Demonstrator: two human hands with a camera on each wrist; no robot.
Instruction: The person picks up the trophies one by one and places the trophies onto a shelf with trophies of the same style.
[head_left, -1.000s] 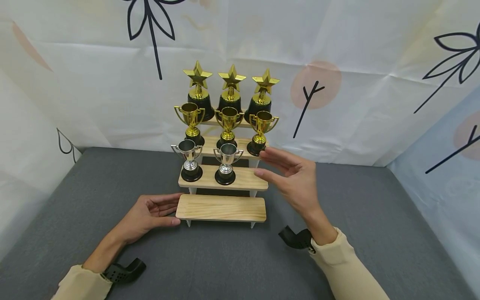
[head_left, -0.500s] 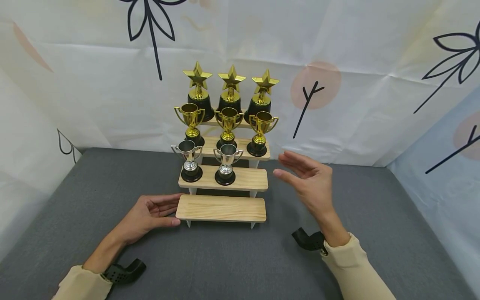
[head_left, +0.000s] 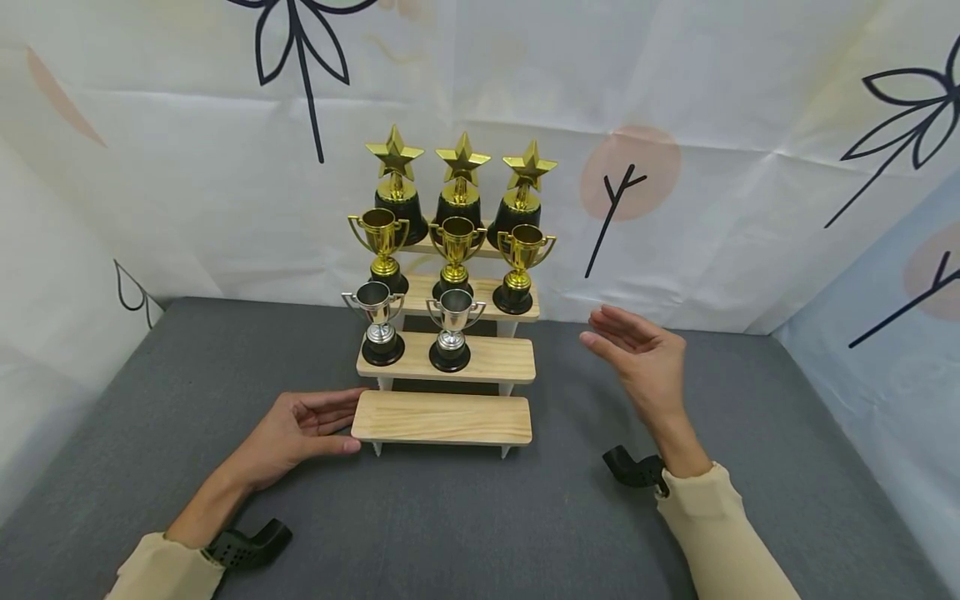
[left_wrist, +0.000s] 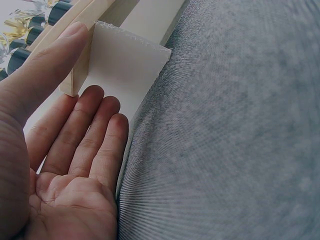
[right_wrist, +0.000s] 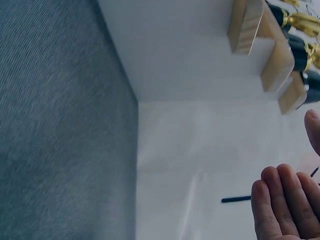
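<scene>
A wooden display stand (head_left: 442, 417) with several stepped shelves carries small trophies. Three gold star trophies (head_left: 462, 192) line the top shelf, and three gold cups (head_left: 454, 260) stand on the one below. Lower down, two silver cups (head_left: 452, 333) occupy the left and middle of their shelf, leaving its right end bare. The bottom shelf is bare. My left hand (head_left: 303, 429) rests at that shelf's left end, fingers extended beside the white side support (left_wrist: 122, 65) and thumb by the wood. To the right of the stand, my right hand (head_left: 641, 367) hovers with nothing in it, fingers loosely extended.
Grey cloth (head_left: 450, 533) covers the table. A white printed sheet (head_left: 720, 208) hangs close behind the stand, with more sheeting at both sides. A black wrist mount (head_left: 251, 543) sits on the left wrist and another mount (head_left: 636, 471) on the right.
My right hand has drawn away to the right from beside the right end of the silver cups' shelf. The left hand and the trophies have stayed in place.
</scene>
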